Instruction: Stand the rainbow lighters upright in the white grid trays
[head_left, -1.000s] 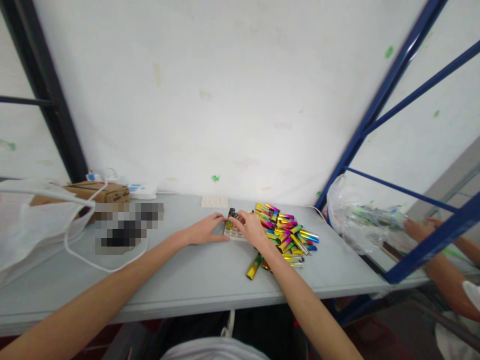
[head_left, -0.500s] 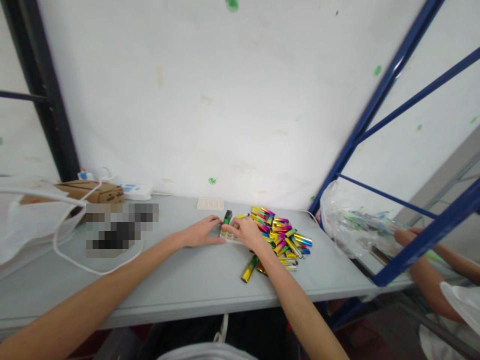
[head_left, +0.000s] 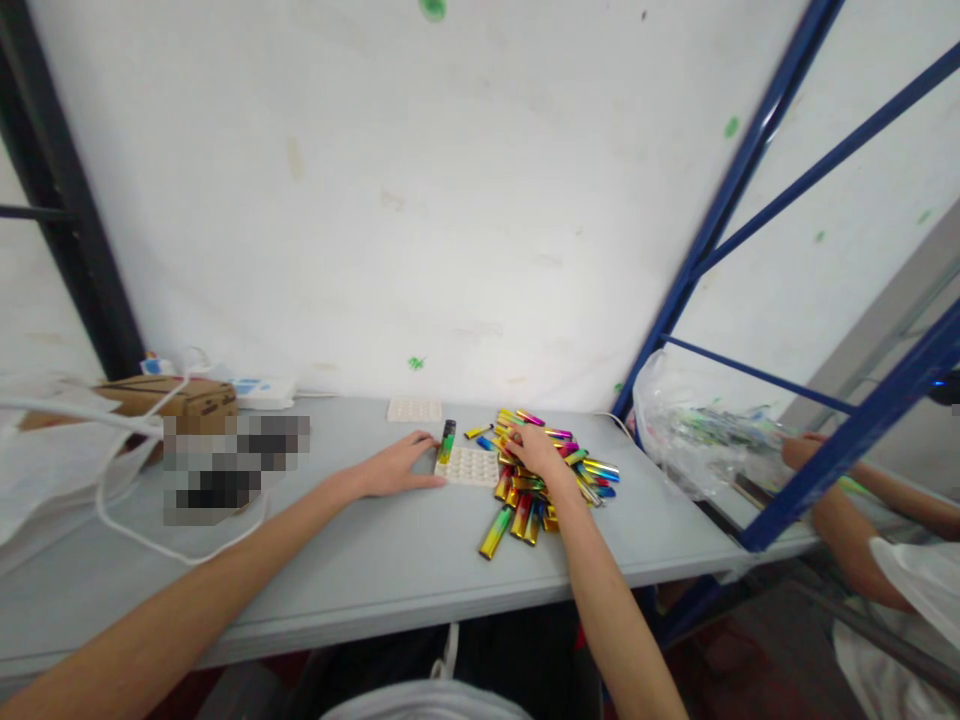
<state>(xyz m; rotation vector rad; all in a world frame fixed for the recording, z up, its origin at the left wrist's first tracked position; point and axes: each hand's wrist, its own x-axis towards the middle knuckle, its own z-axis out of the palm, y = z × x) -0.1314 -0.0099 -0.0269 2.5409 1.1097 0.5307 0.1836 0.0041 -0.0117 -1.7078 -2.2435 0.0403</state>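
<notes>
Beneath the left hand (head_left: 401, 468) and right hand (head_left: 537, 450) stretches the desk (head_left: 352, 560); under the right hand lies a heap of lighters (head_left: 522, 514), just right of the left hand an off-white tray (head_left: 469, 466), one lighter (head_left: 447, 443) upright at its left edge. A light pinch would likely disturb the heap least. The left thumb and fingers stand apart; the right hand bends palm-down, its grip too hidden to tell.

A cardboard box (head_left: 206, 404) sits near what looks like white packaging (head_left: 264, 393).
</notes>
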